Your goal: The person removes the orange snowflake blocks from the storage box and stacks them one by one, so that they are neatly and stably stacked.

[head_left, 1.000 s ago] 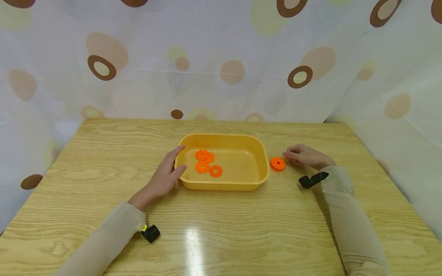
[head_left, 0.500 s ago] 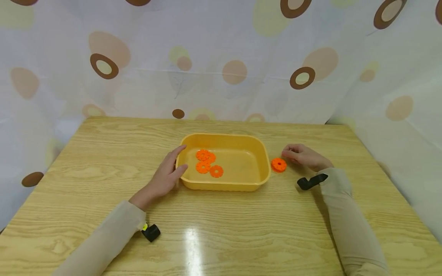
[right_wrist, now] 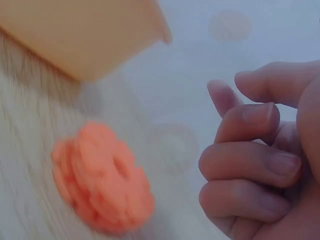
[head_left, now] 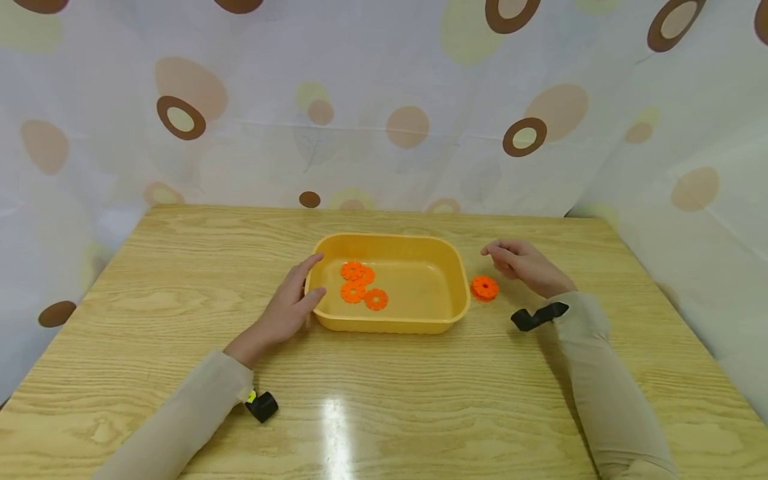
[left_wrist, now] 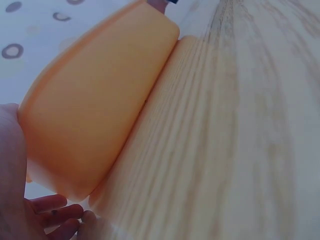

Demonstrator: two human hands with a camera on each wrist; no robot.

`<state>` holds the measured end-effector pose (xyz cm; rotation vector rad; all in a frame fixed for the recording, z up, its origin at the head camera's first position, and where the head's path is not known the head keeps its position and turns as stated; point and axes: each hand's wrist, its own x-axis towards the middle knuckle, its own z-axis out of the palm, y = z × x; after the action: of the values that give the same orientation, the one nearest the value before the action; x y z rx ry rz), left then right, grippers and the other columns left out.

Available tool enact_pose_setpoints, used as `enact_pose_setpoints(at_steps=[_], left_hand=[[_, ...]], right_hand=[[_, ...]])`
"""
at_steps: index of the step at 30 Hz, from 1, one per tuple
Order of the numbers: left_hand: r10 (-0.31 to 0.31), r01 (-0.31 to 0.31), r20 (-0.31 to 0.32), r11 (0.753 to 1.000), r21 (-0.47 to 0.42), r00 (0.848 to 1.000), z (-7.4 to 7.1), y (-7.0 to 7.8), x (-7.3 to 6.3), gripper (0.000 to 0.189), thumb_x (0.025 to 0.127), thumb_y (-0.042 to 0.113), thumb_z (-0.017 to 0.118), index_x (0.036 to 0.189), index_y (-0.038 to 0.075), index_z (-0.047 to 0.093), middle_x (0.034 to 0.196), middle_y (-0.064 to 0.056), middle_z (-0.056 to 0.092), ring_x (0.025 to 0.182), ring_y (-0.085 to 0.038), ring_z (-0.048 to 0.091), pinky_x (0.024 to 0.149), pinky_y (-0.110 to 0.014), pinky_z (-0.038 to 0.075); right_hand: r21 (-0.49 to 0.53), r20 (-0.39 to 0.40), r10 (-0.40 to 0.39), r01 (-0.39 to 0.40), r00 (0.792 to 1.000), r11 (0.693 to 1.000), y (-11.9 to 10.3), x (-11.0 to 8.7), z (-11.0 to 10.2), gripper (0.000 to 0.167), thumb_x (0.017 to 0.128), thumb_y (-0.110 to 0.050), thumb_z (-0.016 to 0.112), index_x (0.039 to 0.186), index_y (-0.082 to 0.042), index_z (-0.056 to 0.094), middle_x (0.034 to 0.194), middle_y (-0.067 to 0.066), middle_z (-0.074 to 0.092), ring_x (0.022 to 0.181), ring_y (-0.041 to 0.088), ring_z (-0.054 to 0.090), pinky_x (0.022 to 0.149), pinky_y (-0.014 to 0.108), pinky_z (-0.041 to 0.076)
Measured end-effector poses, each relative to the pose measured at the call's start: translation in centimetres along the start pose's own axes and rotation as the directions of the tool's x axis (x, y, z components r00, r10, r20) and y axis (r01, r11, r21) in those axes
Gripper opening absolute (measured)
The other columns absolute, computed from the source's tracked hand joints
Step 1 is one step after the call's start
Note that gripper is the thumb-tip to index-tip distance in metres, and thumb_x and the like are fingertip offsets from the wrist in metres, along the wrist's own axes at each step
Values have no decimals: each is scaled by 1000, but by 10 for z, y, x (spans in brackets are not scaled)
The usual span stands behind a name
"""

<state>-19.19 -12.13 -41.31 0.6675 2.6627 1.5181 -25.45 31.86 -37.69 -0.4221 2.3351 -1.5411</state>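
A yellow plastic tub [head_left: 390, 326] stands mid-table with several thin orange notched discs [head_left: 353, 291] lying flat inside, toward its left end. My left hand [head_left: 287, 308] holds the tub's left end, thumb and a finger over the rim; in the left wrist view other fingers [left_wrist: 57, 212] bend beneath that end. Just outside the tub's right side sits a small stack of orange notched discs [head_left: 484, 287], seen closer in the right wrist view [right_wrist: 107, 180]. Beyond and right of it hovers my right hand [head_left: 528, 265], holding nothing, index finger extended, thumb apart, other fingers curled.
The light wooden table [head_left: 384, 400] reaches back to a white patterned cloth [head_left: 360, 120] hung behind it and along the sides. A black wrist camera [head_left: 262, 405] sits at the left cuff, another black device [head_left: 539, 317] at the right cuff.
My right hand has lifted slightly away from the stack, and its index finger has stretched out from the thumb. The left hand, tub and discs look unmoved.
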Motion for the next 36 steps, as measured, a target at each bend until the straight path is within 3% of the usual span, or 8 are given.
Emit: enact_pose_setpoints(at_steps=[7, 14, 23, 31, 36], left_hand=[[-14, 14, 8, 1000, -9, 1000, -2, -1, -1, 58, 99, 18, 46, 152, 6, 23, 148, -24, 30, 133, -37, 36, 107, -55, 34], [-2, 2, 4, 1000, 2, 1000, -1, -3, -1, 59, 99, 18, 47, 152, 5, 24, 148, -24, 31, 130, -37, 38, 104, -54, 35], [2, -2, 6, 1000, -11, 1000, 1, 0, 1, 58, 99, 16, 47, 152, 5, 24, 149, -24, 30, 134, -37, 34, 108, -55, 32], [-2, 2, 1, 1000, -7, 1000, 1, 0, 2, 58, 99, 16, 47, 151, 6, 25, 147, -24, 32, 132, -37, 37, 108, -55, 32], [-14, 14, 0, 1000, -7, 1000, -1, -1, 1, 58, 99, 17, 47, 151, 6, 25, 147, -24, 31, 133, -37, 36, 109, -55, 32]], right_hand=[[24, 31, -44, 43, 999, 999, -17, 2, 16, 24, 104, -29, 41, 107, -13, 59, 60, 0, 30, 50, 18, 24, 58, 39, 21], [-9, 19, -60, 61, 998, 998, -34, 8, 27, 24, 103, -30, 42, 108, -14, 59, 60, -2, 31, 52, 16, 26, 58, 33, 27], [-17, 32, -139, 140, 990, 990, -57, 23, 36, 22, 104, -24, 41, 108, -15, 60, 61, -2, 32, 51, 16, 26, 57, 28, 29], [-36, 50, -100, 102, 994, 994, -72, 39, 46, 30, 103, -27, 43, 117, -4, 57, 63, -1, 34, 54, 16, 29, 61, 27, 32], [-28, 75, -148, 151, 986, 988, -79, 50, 56, 29, 103, -26, 44, 116, -4, 58, 61, -2, 35, 53, 16, 30, 57, 29, 30]])
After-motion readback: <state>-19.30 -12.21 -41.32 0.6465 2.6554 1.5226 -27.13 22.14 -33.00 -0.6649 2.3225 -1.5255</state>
